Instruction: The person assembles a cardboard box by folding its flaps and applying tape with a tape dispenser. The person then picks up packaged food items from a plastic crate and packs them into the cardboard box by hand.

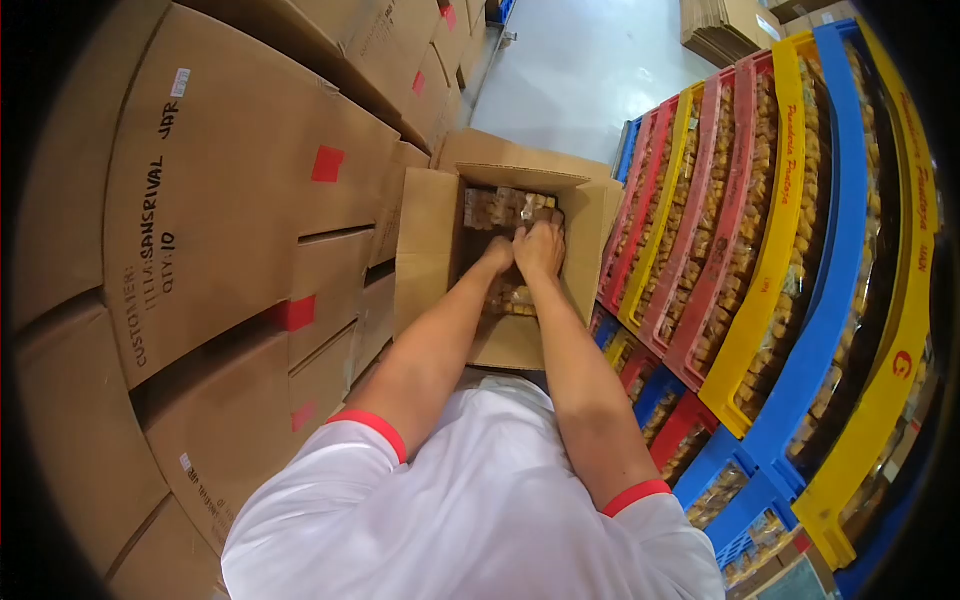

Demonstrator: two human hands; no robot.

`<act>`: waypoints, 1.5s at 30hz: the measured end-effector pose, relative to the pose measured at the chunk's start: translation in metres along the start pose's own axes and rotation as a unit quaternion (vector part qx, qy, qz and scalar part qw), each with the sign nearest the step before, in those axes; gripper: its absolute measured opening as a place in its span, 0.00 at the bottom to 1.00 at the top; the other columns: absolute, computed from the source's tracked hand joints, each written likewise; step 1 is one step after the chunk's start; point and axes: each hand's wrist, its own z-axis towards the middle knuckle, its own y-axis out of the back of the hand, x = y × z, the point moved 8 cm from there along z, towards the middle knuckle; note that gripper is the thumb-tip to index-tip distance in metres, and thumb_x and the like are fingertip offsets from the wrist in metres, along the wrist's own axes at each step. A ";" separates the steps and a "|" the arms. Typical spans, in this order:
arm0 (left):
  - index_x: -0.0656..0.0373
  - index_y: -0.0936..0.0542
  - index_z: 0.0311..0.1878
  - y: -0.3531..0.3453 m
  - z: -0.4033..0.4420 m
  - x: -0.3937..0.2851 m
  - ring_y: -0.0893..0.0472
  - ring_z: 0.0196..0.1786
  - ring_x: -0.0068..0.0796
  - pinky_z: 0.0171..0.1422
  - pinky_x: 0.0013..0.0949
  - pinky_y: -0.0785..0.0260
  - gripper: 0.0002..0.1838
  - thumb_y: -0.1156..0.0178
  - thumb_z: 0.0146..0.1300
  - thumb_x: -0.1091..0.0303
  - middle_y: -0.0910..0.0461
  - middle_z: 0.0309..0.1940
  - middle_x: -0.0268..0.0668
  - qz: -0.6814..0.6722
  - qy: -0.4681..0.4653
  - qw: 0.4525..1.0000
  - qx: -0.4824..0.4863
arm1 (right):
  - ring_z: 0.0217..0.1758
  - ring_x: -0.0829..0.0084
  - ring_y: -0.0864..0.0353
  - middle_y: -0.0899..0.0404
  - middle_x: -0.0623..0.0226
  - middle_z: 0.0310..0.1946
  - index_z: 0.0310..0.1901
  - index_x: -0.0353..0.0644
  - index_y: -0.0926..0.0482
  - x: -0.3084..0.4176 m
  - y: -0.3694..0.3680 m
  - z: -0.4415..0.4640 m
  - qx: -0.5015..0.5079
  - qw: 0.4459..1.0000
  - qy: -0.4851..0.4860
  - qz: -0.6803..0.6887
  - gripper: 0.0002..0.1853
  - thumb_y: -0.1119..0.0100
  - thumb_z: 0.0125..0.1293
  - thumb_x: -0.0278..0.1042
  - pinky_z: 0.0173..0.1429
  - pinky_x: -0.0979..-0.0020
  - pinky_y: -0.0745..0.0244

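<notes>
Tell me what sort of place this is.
Probably a food packing or storage area, perhaps a bakery's: labelled cardboard boxes stand stacked, coloured crates hold what look like wrapped baked goods, and an open carton holds more.

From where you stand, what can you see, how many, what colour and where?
Open box: one, brown, centre
Packs: several, golden-brown, inside that box
Stacked cartons: many, brown, left
Patches: several, red, on cartons
Crates: many, yellow, blue, red, right
Crate packs: many, golden-brown, inside crates
Flattened cardboard: one stack, brown, top right
Floor: one, pale grey, top centre
Shirt: one, white, red cuffs, bottom centre
Left hand: one, bare, inside open box
Right hand: one, bare, inside open box
</notes>
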 end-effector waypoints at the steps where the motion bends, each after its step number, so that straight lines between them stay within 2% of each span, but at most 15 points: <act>1: 0.66 0.19 0.38 -0.005 -0.003 -0.003 0.18 0.36 0.40 0.45 0.44 0.25 0.20 0.45 0.76 0.56 0.17 0.35 0.43 -0.038 0.051 0.998 0.027 | 0.60 0.40 0.19 0.26 0.34 0.63 0.59 0.32 0.20 -0.006 -0.010 0.005 0.131 0.990 -0.049 -0.001 0.26 0.31 0.61 0.36 0.65 0.50 0.24; 3: 0.61 0.20 0.34 -0.005 -0.054 -0.039 0.22 0.32 0.37 0.44 0.43 0.23 0.18 0.48 0.76 0.59 0.20 0.31 0.41 -0.335 0.133 0.932 -0.038 | 0.50 0.40 0.15 0.19 0.35 0.53 0.45 0.30 0.15 -0.005 -0.005 0.014 0.076 0.997 -0.019 -0.025 0.18 0.29 0.58 0.36 0.55 0.48 0.19; 5: 0.60 0.20 0.40 -0.019 -0.030 -0.013 0.18 0.39 0.41 0.51 0.47 0.21 0.17 0.55 0.77 0.61 0.18 0.36 0.44 -0.367 0.143 0.919 -0.014 | 0.41 0.42 0.13 0.15 0.40 0.35 0.36 0.30 0.14 0.003 0.002 0.023 -0.058 0.994 0.092 -0.025 0.11 0.33 0.59 0.31 0.49 0.47 0.18; 7: 0.61 0.30 0.70 -0.033 -0.025 -0.010 0.21 0.60 0.46 0.58 0.53 0.20 0.25 0.61 0.77 0.61 0.24 0.62 0.52 -0.518 0.124 0.846 0.018 | 0.40 0.40 0.14 0.15 0.43 0.33 0.37 0.32 0.17 0.011 0.011 0.018 -0.024 0.996 0.084 -0.038 0.11 0.33 0.59 0.31 0.49 0.47 0.18; 12: 0.51 0.35 0.75 -0.039 0.000 -0.001 0.30 0.73 0.44 0.67 0.62 0.29 0.28 0.64 0.78 0.52 0.33 0.74 0.50 -0.615 0.112 0.776 0.079 | 0.37 0.37 0.16 0.17 0.47 0.26 0.36 0.33 0.24 0.035 0.079 -0.029 -0.059 0.989 0.128 0.034 0.09 0.35 0.59 0.28 0.49 0.49 0.18; 16: 0.55 0.28 0.70 -0.051 0.008 -0.009 0.24 0.69 0.46 0.71 0.61 0.31 0.29 0.63 0.78 0.49 0.24 0.67 0.48 -0.644 0.143 0.746 0.093 | 0.33 0.54 0.12 0.17 0.52 0.27 0.32 0.33 0.27 0.012 0.087 -0.048 -0.001 0.985 0.043 0.169 0.07 0.40 0.65 0.26 0.44 0.59 0.14; 20: 0.59 0.24 0.63 -0.056 0.015 -0.003 0.19 0.61 0.53 0.70 0.59 0.30 0.26 0.60 0.77 0.51 0.20 0.62 0.51 -0.702 0.153 0.692 0.068 | 0.36 0.65 0.13 0.16 0.57 0.34 0.38 0.37 0.26 -0.007 0.058 -0.077 0.021 0.787 -0.189 0.588 0.02 0.44 0.70 0.25 0.47 0.63 0.12; 22: 0.59 0.25 0.61 -0.050 0.016 0.006 0.20 0.59 0.57 0.69 0.60 0.29 0.24 0.59 0.76 0.52 0.20 0.60 0.52 -0.726 0.177 0.664 0.021 | 0.38 0.67 0.13 0.16 0.58 0.38 0.39 0.38 0.26 -0.011 0.045 -0.097 0.002 0.765 -0.214 0.608 0.02 0.45 0.71 0.24 0.50 0.63 0.12; 26: 0.60 0.28 0.63 -0.022 -0.024 -0.022 0.21 0.59 0.56 0.67 0.59 0.29 0.24 0.58 0.76 0.53 0.20 0.59 0.52 -0.711 0.035 0.698 -0.076 | 0.47 0.68 0.14 0.18 0.60 0.42 0.40 0.39 0.26 -0.020 0.027 -0.111 -0.039 0.705 -0.253 0.662 0.02 0.44 0.72 0.24 0.56 0.63 0.13; 29: 0.59 0.24 0.58 -0.048 0.005 -0.010 0.18 0.53 0.54 0.61 0.54 0.24 0.21 0.57 0.74 0.56 0.17 0.52 0.49 -0.746 0.046 0.660 0.067 | 0.49 0.67 0.15 0.19 0.61 0.43 0.41 0.39 0.27 -0.020 0.008 -0.101 -0.064 0.678 -0.241 0.691 0.03 0.43 0.73 0.25 0.59 0.63 0.14; 32: 0.62 0.17 0.44 -0.041 0.007 -0.018 0.15 0.40 0.56 0.51 0.48 0.20 0.17 0.47 0.70 0.58 0.13 0.37 0.43 -0.625 -0.057 0.773 0.090 | 0.51 0.65 0.15 0.19 0.60 0.46 0.43 0.39 0.27 -0.014 -0.011 -0.091 -0.058 0.669 -0.231 0.704 0.04 0.42 0.75 0.27 0.61 0.62 0.16; 39: 0.64 0.17 0.44 -0.023 -0.002 -0.037 0.15 0.42 0.57 0.52 0.49 0.20 0.17 0.46 0.69 0.58 0.13 0.38 0.46 -0.375 -0.011 0.925 0.062 | 0.52 0.62 0.15 0.20 0.58 0.46 0.49 0.35 0.27 -0.010 -0.025 -0.050 -0.031 0.686 -0.222 0.693 0.08 0.43 0.79 0.30 0.58 0.64 0.15; 42: 0.65 0.17 0.44 -0.017 -0.002 -0.038 0.15 0.42 0.57 0.52 0.49 0.20 0.17 0.45 0.69 0.59 0.13 0.38 0.47 -0.365 -0.010 0.928 0.076 | 0.49 0.57 0.13 0.18 0.55 0.45 0.52 0.34 0.27 -0.006 -0.018 -0.051 0.002 0.739 -0.231 0.633 0.11 0.39 0.76 0.31 0.57 0.59 0.16; 44: 0.65 0.17 0.44 -0.018 0.002 -0.039 0.15 0.42 0.58 0.53 0.49 0.21 0.17 0.45 0.69 0.59 0.13 0.39 0.47 -0.370 -0.014 0.926 0.073 | 0.60 0.47 0.18 0.22 0.42 0.58 0.61 0.28 0.28 0.024 0.044 -0.064 0.006 0.949 -0.083 0.303 0.21 0.39 0.74 0.32 0.69 0.54 0.23; 45: 0.65 0.17 0.44 -0.020 0.004 -0.039 0.15 0.43 0.58 0.53 0.49 0.21 0.17 0.45 0.69 0.59 0.13 0.39 0.47 -0.378 -0.017 0.924 0.064 | 0.60 0.47 0.18 0.22 0.42 0.58 0.61 0.28 0.28 0.028 0.057 -0.072 0.008 0.950 -0.085 0.301 0.21 0.39 0.74 0.32 0.69 0.54 0.23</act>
